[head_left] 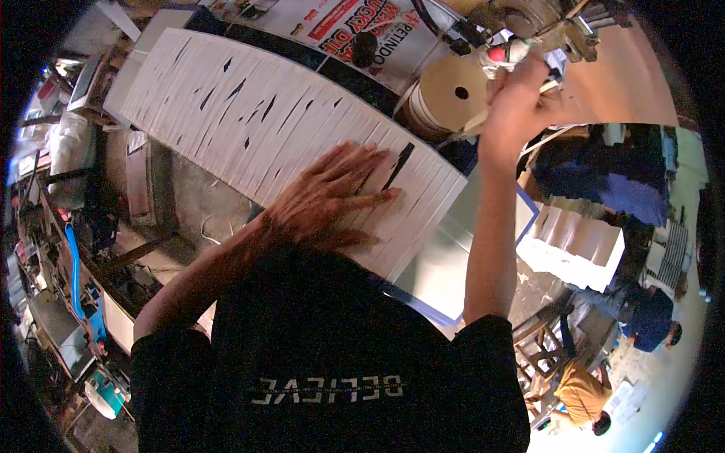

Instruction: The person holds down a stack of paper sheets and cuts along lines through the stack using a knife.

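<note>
A long row of narrow white strips point(204, 98), with dark gaps between some of them, lies across the work surface. My left hand point(328, 196) rests flat on the strips toward their right end, its fingers spread. Beyond that end, my right hand point(521, 102) is raised beside a large spool point(445, 94). Its fingers are bent together near a pale strip and a small red and white object point(507, 53). What the fingers hold is too blurred to make out.
Metal machine parts point(566, 30) stand at the top right, beside a brown board point(627, 75). A white stack point(578, 245) is at the right. Two other people, one in an orange shirt point(581, 392) and one in dark blue point(651, 317), are at the lower right.
</note>
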`<state>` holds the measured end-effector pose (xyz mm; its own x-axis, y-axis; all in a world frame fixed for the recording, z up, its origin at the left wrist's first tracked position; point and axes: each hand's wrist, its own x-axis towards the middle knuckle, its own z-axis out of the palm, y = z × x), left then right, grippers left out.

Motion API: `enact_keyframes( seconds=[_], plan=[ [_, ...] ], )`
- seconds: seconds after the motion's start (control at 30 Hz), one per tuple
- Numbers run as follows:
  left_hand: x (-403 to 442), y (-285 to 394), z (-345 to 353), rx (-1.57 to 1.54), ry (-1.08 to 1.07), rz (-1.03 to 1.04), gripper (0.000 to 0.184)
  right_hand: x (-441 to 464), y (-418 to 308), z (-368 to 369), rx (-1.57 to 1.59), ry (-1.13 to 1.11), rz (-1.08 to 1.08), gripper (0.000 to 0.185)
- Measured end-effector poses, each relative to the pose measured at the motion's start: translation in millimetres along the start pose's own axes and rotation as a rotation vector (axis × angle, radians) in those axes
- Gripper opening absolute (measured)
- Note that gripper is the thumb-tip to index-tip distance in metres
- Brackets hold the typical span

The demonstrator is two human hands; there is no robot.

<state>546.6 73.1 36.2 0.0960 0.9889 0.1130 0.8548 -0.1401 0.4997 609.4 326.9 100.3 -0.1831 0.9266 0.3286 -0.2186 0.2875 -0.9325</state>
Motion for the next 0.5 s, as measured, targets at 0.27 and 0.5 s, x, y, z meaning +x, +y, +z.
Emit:
enact_keyframes(
  seconds=[0.27,0.5],
  plan=[
    [1.2,-0.7,3.6,0.049,0.013,-0.036,0.067,-24.5,36.6,2.8,0.010,-0.086,-0.023,0.046],
    [-4.4,-1.0,-3.3,-0.022,0.043,-0.026,0.065,-38.1,34.6,14.9,0.115,-0.128,0.000,0.039]
  ],
)
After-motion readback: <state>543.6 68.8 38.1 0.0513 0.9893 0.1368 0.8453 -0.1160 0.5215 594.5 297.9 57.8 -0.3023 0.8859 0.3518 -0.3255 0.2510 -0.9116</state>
